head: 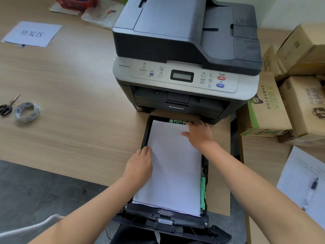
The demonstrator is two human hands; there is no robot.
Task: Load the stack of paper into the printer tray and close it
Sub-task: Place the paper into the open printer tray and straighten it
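White sheets of paper in a stack (173, 166) lie flat in the black plastic printer tray (149, 213), which is pulled out toward the near edge of the wood-grain desk (70, 95). The left hand (140, 164) rests at the stack's left edge, fingers together and extended. The right hand (199, 132) presses the far right corner, thumb spread apart from the fingers. Behind the tray stands the grey and black multifunction printer (186, 55). Cardboard boxes (288, 95) sit to the right.

Two bare forearms — no sleeves, watch or rings on either hand
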